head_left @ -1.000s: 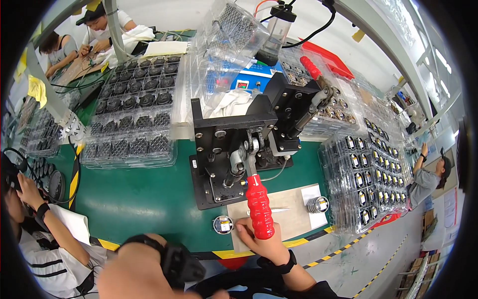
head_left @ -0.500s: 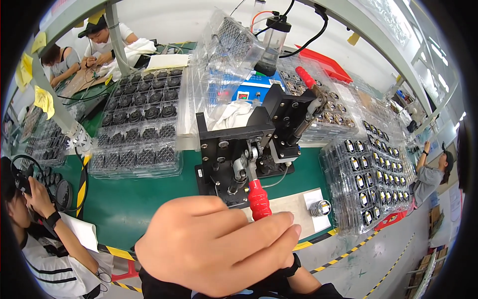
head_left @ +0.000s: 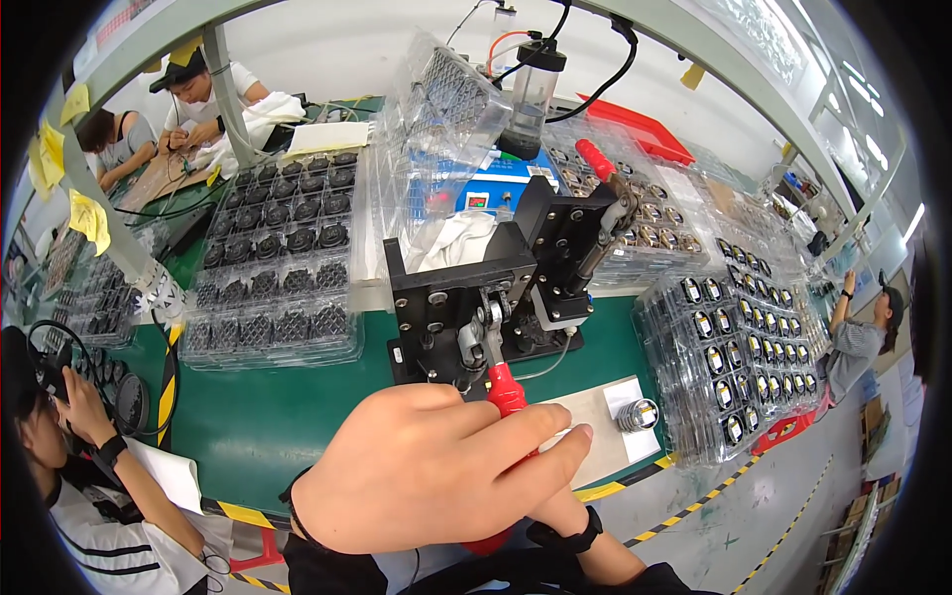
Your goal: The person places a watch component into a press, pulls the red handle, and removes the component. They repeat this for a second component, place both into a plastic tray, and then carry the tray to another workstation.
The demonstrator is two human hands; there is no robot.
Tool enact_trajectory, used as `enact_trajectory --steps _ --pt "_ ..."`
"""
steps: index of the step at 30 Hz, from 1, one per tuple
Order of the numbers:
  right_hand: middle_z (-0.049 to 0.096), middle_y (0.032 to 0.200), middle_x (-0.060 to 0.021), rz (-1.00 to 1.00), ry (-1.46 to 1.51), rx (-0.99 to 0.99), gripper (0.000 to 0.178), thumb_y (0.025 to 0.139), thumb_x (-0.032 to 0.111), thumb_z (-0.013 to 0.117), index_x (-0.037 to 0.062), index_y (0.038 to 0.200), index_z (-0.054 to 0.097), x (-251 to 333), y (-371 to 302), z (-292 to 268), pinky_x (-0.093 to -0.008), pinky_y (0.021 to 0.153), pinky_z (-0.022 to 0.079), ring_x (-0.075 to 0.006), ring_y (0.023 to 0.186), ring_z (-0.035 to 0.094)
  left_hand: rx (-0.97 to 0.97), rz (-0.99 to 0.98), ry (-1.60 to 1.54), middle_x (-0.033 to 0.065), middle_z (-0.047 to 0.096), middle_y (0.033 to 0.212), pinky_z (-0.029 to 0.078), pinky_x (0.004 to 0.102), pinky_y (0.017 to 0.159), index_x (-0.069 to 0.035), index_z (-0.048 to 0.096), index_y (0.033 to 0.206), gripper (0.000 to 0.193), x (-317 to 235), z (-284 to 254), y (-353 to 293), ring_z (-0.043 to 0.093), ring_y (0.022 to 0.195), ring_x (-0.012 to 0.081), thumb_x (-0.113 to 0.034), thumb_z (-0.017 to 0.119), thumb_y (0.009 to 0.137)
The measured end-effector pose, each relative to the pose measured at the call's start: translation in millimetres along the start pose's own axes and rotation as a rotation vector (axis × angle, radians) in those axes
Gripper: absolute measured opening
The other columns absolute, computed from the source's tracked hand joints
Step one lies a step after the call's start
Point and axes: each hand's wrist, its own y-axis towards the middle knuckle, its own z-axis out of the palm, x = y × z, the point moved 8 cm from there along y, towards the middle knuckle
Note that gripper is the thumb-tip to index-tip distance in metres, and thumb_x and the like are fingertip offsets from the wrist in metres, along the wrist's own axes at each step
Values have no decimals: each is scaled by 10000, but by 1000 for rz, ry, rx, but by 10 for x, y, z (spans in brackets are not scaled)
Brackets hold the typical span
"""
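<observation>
Left hand [head_left: 421, 466] swung up before red handle [head_left: 506, 391], fingers half-curled, grip unclear; right hand [head_left: 563, 510] mostly hidden, state unreadable; handle likely angled for reach.

A black toggle press [head_left: 451, 281] stands upright on the green tabletop [head_left: 268, 412], set back from its near edge. Bolts stud its dark frame. From the grey metal linkage [head_left: 493, 315], the lever points toward that near edge, ending in a glossy red ribbed grip [head_left: 507, 391], its lower part mostly hidden.
</observation>
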Motion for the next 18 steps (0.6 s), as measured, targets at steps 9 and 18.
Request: enact_trajectory --steps 9,18 --pt "613 704 -51 21 -26 33 84 843 170 631 89 853 611 68 40 -25 -344 522 481 -234 599 623 65 -84 80 -41 666 986 430 211 482 -164 693 940 262 114 71 6 600 592 72 -147 640 684" --pt "614 717 -51 13 -14 58 81 843 169 630 91 859 613 64 38 -9 -340 526 482 -232 611 626 57 -83 60 -40 671 968 436 218 476 -154 679 864 178 135 71 8 623 613 82 -140 644 689"
